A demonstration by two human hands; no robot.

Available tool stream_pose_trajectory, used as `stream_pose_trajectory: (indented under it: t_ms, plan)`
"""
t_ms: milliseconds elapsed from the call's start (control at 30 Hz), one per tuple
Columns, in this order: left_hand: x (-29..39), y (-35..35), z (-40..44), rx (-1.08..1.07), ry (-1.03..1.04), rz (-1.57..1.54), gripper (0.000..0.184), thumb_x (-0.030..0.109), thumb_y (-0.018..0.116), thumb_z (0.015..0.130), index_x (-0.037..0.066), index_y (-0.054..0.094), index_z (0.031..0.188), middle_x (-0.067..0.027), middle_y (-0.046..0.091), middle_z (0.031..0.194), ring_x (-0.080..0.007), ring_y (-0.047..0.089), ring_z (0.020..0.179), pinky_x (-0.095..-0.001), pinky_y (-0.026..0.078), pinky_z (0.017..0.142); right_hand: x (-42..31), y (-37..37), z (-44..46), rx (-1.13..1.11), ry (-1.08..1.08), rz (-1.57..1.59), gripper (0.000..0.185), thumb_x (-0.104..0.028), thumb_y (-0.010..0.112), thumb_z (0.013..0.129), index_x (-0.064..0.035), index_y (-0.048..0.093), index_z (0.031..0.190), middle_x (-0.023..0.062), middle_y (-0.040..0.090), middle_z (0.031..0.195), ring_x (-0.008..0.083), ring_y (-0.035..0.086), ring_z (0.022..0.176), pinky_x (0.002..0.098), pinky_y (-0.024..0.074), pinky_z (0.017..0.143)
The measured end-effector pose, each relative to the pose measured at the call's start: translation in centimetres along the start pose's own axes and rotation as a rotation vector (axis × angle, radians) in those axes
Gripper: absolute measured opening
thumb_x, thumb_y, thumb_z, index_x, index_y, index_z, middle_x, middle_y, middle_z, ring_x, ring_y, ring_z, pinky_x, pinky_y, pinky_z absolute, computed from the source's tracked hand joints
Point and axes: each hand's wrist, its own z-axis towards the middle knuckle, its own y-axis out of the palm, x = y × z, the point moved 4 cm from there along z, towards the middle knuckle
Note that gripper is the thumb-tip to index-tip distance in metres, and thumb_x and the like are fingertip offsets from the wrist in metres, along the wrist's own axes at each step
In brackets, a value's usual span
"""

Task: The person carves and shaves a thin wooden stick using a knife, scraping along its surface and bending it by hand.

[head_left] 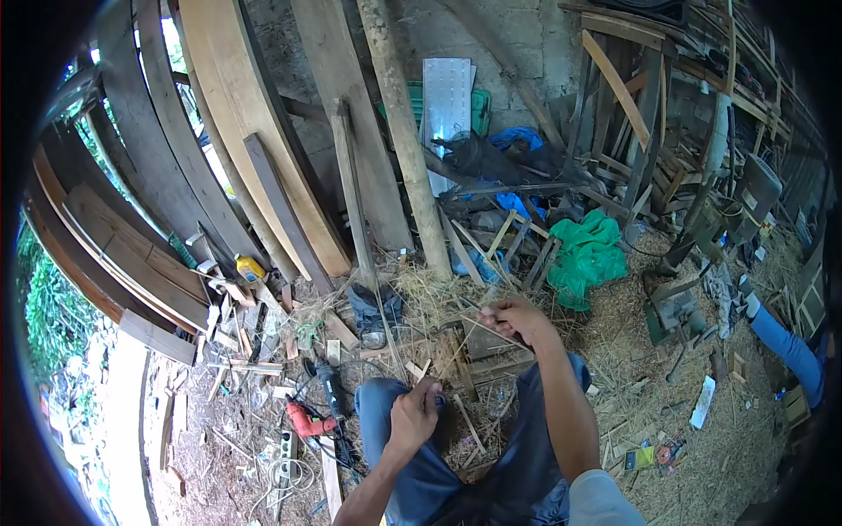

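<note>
My left hand (414, 416) is closed near my left knee, with a thin pale wooden strip (425, 369) showing at its fingertips. Further forward, above my right knee, my right hand (516, 317) is closed around a slim tool with a narrow dark blade (470, 303) pointing up and left; it looks like a knife. Another thin stick (507, 337) passes just under the right hand. Between the hands, a wooden block (458, 364) lies on the ground among shavings. Whether the strips near both hands are one piece, I cannot tell.
A red drill (307, 421) and a dark power tool (331, 387) lie left of my knee, by a power strip (286, 460) with cables. Planks (237, 131) lean on the wall. A green plastic bag (589, 254) sits ahead. Another person's blue-clad leg (785, 342) is at right.
</note>
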Motion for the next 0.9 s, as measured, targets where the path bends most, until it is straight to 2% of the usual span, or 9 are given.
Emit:
stream_pose_trajectory:
  t_ms: [133,233,300,400,467,567,700,767,900]
  plan:
    - [-0.1,-0.1,0.0,0.020,0.030,0.027,0.009,0.014,0.055,0.091,0.008,0.061,0.091,-0.0185,0.057,0.059,-0.0388,0.059,0.059,-0.0435,0.045,0.051,0.4,0.1,0.5,-0.009,-0.016,0.023,0.016,-0.012,0.060,0.089,0.0029,0.065,0.093,-0.0002,0.057,0.070,0.0019,0.036,0.047,0.0190,0.0266,0.041]
    - [0.3,-1.8,-0.9,0.044,0.032,0.027,0.011,0.015,0.054,0.091,0.007,0.061,0.090,-0.0179,0.055,0.057,-0.0373,0.058,0.055,-0.0417,0.043,0.049,1.1,-2.9,2.3,0.143,-0.016,-0.005,0.016,-0.010,0.061,0.088,0.0058,0.064,0.090,0.0028,0.059,0.070,0.0043,0.038,0.045,0.0205,0.0268,0.041]
    - [0.0,-3.3,-1.4,0.051,-0.005,0.041,0.013,0.016,0.054,0.092,0.006,0.061,0.090,-0.0175,0.055,0.057,-0.0358,0.057,0.051,-0.0401,0.042,0.048,-0.6,-7.1,1.8,0.327,-0.334,0.185,0.017,-0.012,0.061,0.087,0.0050,0.063,0.089,0.0026,0.058,0.071,0.0043,0.039,0.045,0.0209,0.0277,0.040]
    - [-1.3,-5.0,-1.0,0.083,-0.056,-0.039,0.015,0.016,0.052,0.093,0.004,0.062,0.091,-0.0167,0.053,0.057,-0.0287,0.054,0.048,-0.0366,0.041,0.049,-0.6,-4.6,1.2,0.372,-0.253,0.142,0.018,-0.015,0.062,0.087,0.0032,0.063,0.088,0.0022,0.057,0.069,0.0041,0.040,0.046,0.0209,0.0277,0.039]
    - [-2.5,-4.4,-0.6,0.042,-0.134,-0.112,0.023,0.019,0.048,0.096,0.001,0.060,0.087,-0.0059,0.057,0.067,-0.0134,0.051,0.061,-0.0268,0.041,0.060,-0.3,-1.7,1.1,0.237,-0.301,0.128,0.024,-0.021,0.062,0.090,0.0020,0.062,0.094,0.0010,0.054,0.067,0.0039,0.039,0.046,0.0204,0.0273,0.040]
    - [-1.7,-3.5,-0.2,0.045,-0.102,-0.297,0.024,0.019,0.049,0.096,0.001,0.060,0.086,-0.0019,0.054,0.067,-0.0091,0.047,0.063,-0.0263,0.038,0.059,-0.3,1.4,0.2,0.050,-0.296,0.187,0.028,-0.025,0.060,0.092,0.0010,0.061,0.102,0.0004,0.052,0.066,0.0036,0.037,0.046,0.0197,0.0276,0.042]
    - [-1.9,-3.0,-0.4,-0.022,-0.199,-0.283,0.024,0.020,0.048,0.097,0.003,0.060,0.084,0.0032,0.047,0.062,-0.0052,0.040,0.058,-0.0241,0.033,0.053,-0.6,3.4,-0.1,-0.091,-0.290,0.232,0.030,-0.026,0.056,0.095,0.0004,0.058,0.109,0.0010,0.053,0.067,0.0039,0.034,0.048,0.0195,0.0285,0.044]
    - [-2.5,-2.9,-0.6,-0.073,-0.272,-0.293,0.023,0.017,0.048,0.096,-0.001,0.059,0.087,-0.0032,0.054,0.066,-0.0085,0.050,0.067,-0.0264,0.041,0.063,-0.8,3.9,-0.1,-0.105,-0.296,0.218,0.030,-0.026,0.055,0.095,0.0001,0.057,0.110,0.0018,0.053,0.067,0.0041,0.034,0.048,0.0198,0.0284,0.044]
    - [-2.2,-3.0,-0.6,-0.064,-0.267,-0.345,0.024,0.018,0.048,0.097,-0.001,0.060,0.088,-0.0011,0.052,0.065,-0.0084,0.048,0.065,-0.0259,0.040,0.061,-0.8,4.7,-0.2,-0.131,-0.360,0.223,0.030,-0.023,0.049,0.098,0.0002,0.054,0.115,0.0041,0.054,0.070,0.0040,0.034,0.049,0.0196,0.0286,0.045]
